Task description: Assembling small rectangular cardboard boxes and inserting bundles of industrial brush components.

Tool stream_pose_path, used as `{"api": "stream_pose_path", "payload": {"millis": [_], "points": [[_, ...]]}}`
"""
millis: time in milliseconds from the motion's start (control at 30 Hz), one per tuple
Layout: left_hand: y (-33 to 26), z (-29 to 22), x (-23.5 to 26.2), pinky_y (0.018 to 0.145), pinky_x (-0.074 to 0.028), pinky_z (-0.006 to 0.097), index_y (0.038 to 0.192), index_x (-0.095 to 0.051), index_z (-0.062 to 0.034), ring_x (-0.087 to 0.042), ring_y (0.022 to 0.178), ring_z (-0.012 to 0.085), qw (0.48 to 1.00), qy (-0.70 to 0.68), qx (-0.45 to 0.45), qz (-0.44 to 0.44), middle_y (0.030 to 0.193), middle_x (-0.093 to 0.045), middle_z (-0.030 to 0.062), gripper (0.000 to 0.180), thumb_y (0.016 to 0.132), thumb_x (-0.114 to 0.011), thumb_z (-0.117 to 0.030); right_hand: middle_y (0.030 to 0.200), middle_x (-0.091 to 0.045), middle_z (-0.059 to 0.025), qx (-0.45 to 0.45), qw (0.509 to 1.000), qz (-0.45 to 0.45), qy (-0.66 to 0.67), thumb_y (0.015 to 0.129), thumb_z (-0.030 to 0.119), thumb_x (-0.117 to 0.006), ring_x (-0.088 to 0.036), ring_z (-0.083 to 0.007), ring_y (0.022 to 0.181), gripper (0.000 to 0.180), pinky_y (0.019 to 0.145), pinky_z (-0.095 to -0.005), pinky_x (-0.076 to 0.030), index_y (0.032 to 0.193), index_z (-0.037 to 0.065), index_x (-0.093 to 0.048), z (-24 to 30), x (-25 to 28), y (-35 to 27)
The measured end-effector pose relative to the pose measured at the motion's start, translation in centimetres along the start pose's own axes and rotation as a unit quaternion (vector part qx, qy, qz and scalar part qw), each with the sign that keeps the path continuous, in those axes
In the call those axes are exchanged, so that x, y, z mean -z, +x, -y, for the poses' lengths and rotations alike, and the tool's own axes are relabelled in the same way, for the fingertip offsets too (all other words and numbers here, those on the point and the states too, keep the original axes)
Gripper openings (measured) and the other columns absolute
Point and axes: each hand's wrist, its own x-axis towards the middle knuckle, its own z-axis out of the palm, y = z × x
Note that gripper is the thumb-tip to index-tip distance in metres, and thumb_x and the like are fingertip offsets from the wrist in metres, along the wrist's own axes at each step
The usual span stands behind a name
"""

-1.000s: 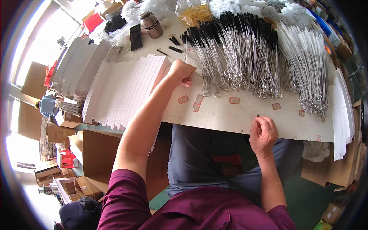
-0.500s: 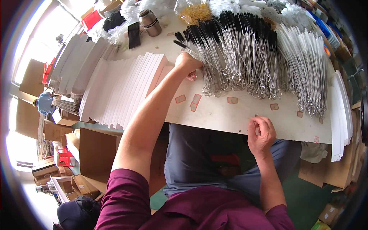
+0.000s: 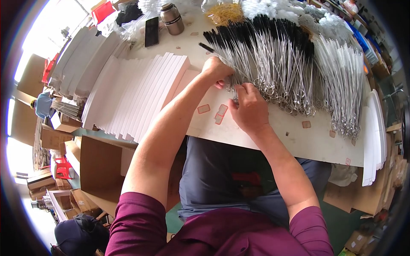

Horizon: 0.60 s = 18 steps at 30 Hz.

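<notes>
Left hand pinches one black-tipped wire brush out of the brush pile on the white table. Right hand just beside it, fingers curled on the pile's ring ends; grip unclear. Fanned white sheets lie left.

Wire brushes: thin silver twisted-wire stems with black bristle tips and looped ends
Pose: lying flat, fanned side by side, black tips pointing away, loops toward the person
Place: heaped on the pale worktop, the left edge under both hands
</notes>
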Motion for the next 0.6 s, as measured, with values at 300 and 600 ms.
{"api": "stream_pose_path", "payload": {"millis": [300,600], "points": [[0.4,1.2,0.4,0.044,-0.06,0.038,0.083,-0.067,0.0117,-0.065,0.051,0.022,0.999,-0.007,-0.015,0.041,0.07,-0.064,0.0139,0.029,0.084,-0.071,-0.017,0.104,-0.068,-0.0152,0.002,0.999,-0.034,0.041,0.082,0.006,-0.067,-0.07,-0.0329,0.089,0.022,0.078,-0.0411,-0.06,0.103,0.0,-0.07,-0.6,0.8,0.0],[0.0,1.1,0.4,0.044,-0.061,0.037,0.084,-0.068,0.011,-0.065,0.051,0.0218,1.0,-0.003,0.006,0.026,0.07,-0.064,0.0135,0.028,0.082,-0.071,-0.017,0.103,-0.068,-0.0145,0.005,0.998,-0.036,0.049,0.082,0.006,-0.068,-0.07,-0.0332,0.088,0.019,0.077,-0.042,-0.06,0.099,0.0,-0.07,-0.7,1.5,-0.2]]}}
